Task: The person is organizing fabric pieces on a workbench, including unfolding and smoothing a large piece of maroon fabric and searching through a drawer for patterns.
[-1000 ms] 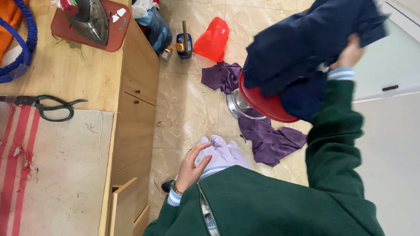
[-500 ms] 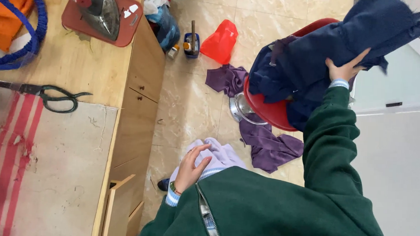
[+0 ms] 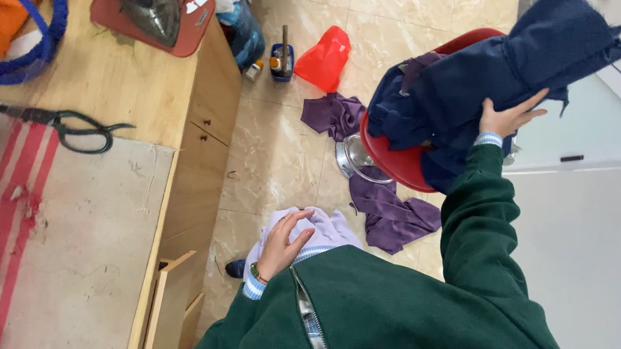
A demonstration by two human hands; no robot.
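A wooden worktop (image 3: 104, 96) with drawers is seen at the left, partly covered by a beige padded cloth with red stripes (image 3: 49, 240). On it are laid a pair of black-handled scissors (image 3: 75, 126), a grey iron on a red-brown tray (image 3: 157, 7), and a blue cord beside orange fabric (image 3: 23, 29). On the tiled floor (image 3: 276, 159) are scattered 2 purple cloth scraps (image 3: 392, 213), a red plastic bag (image 3: 324, 58) and a small blue container (image 3: 282, 60). A red plastic stool (image 3: 402, 164) stands between the scraps, and its seat is largely hidden by the cloth heaped on it.

The right hand (image 3: 505, 119) is stretched out forward from a dark green sleeve (image 3: 475, 237), fingers spread and pressed flat on a large dark navy folded cloth (image 3: 511, 64); the grip there is loose, with the palm resting on the fabric rather than clenched round it. The left hand (image 3: 283, 246) is bent in close to the body, its fingers curled lightly over a pale lilac garment (image 3: 329, 228) held against the waist.

The navy cloth lies on the stool, just above the purple scraps. Its long axis runs diagonally, from the lower left at the stool to the upper right, where the frayed end points towards the white surface (image 3: 580, 228).
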